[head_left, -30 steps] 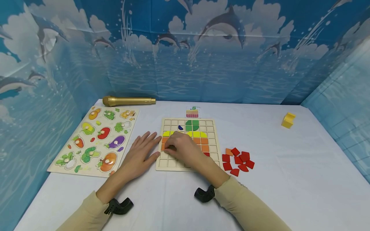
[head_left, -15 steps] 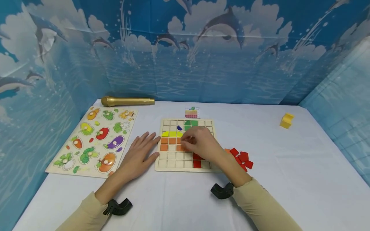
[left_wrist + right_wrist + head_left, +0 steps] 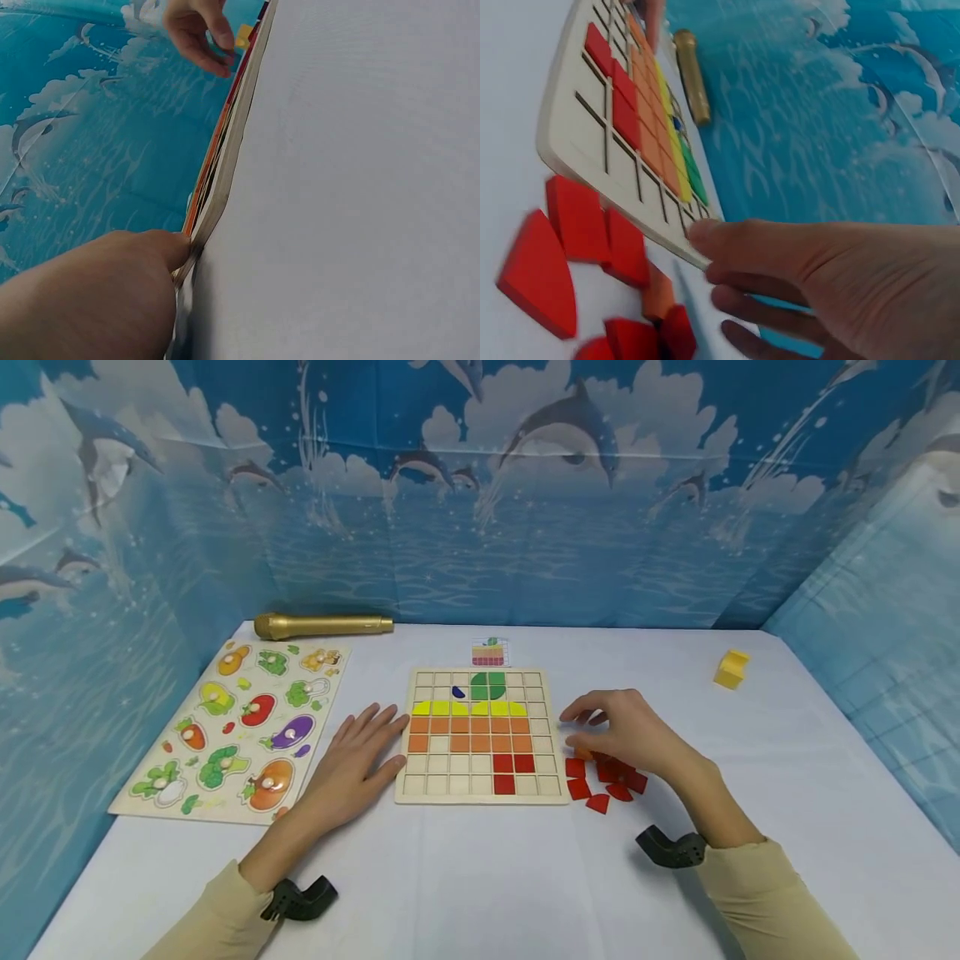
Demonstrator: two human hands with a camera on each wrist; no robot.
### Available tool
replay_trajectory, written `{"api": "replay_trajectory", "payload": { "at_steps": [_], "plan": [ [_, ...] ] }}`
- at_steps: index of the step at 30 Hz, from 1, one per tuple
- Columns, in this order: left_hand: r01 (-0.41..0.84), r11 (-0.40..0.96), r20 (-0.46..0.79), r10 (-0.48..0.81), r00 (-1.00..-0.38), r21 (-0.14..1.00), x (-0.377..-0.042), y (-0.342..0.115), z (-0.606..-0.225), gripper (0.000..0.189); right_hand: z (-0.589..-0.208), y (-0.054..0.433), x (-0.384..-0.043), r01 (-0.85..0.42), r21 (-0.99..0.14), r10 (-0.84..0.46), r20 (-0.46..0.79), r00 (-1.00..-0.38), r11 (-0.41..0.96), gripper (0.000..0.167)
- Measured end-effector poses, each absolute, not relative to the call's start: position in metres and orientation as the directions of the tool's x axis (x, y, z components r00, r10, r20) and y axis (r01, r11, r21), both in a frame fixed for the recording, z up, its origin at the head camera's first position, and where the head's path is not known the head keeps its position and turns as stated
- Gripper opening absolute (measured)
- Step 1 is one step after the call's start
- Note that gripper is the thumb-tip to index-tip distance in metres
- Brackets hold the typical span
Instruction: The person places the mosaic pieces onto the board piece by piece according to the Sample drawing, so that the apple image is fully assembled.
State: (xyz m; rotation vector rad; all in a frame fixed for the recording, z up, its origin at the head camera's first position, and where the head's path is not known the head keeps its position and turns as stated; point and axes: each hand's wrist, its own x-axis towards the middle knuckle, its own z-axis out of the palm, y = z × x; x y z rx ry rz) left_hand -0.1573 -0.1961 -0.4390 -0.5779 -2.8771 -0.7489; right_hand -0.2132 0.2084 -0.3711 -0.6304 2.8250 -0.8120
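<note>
A wooden grid board (image 3: 440,787) lies flat, bearing green pieces (image 3: 487,686), a small blue piece (image 3: 458,692), yellow pieces (image 3: 431,708), rows of orange squares (image 3: 480,725) and three red squares (image 3: 504,784). One cell in the lower orange row is bare. My left hand (image 3: 360,768) lies spread, its fingertips and thumb at the board's left edge. Past the right edge, my right hand (image 3: 633,731) hovers with loosely bent fingers, thumb apart, nothing visible between them. Beneath it are loose red pieces (image 3: 597,803) and one orange piece (image 3: 657,292), partly hidden in the head view.
A small pattern card (image 3: 491,652) lies behind the board. On the left is a vegetable puzzle board (image 3: 225,727), with a gold microphone (image 3: 323,626) behind it. A yellow block (image 3: 731,669) stands at the far right. Dolphin-print curtains (image 3: 480,560) enclose the white table.
My right hand has moved right, from over the orange rows to above the loose pieces, uncovering the board. The left hand has stayed at the board's edge. The head view has shifted slightly.
</note>
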Motion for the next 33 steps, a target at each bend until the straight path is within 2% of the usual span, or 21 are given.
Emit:
{"api": "replay_trajectory", "payload": {
  "at_steps": [5, 15, 25, 33],
  "plan": [
    [0.395, 0.803, 0.213, 0.334, -0.918, 0.445, -0.156, -0.197, -0.44, 0.061, -0.372, 0.221, -0.214, -0.346, -0.525, -0.469, -0.118, -0.875, 0.778, 0.038],
    [0.398, 0.802, 0.208, 0.339, -0.917, 0.445, -0.157, -0.199, -0.439, 0.061, -0.373, 0.228, -0.219, -0.349, -0.558, -0.511, -0.16, -0.844, 0.752, 0.036],
    [0.4, 0.799, 0.215, 0.337, -0.916, 0.45, -0.158, -0.199, -0.44, 0.061, -0.377, 0.225, -0.221, -0.377, -0.528, -0.496, -0.099, -0.863, 0.761, 0.029],
    [0.399, 0.797, 0.207, 0.341, -0.917, 0.454, -0.158, -0.198, -0.438, 0.061, -0.383, 0.222, -0.221, -0.382, -0.5, -0.467, -0.051, -0.883, 0.777, 0.032]
  ]
}}
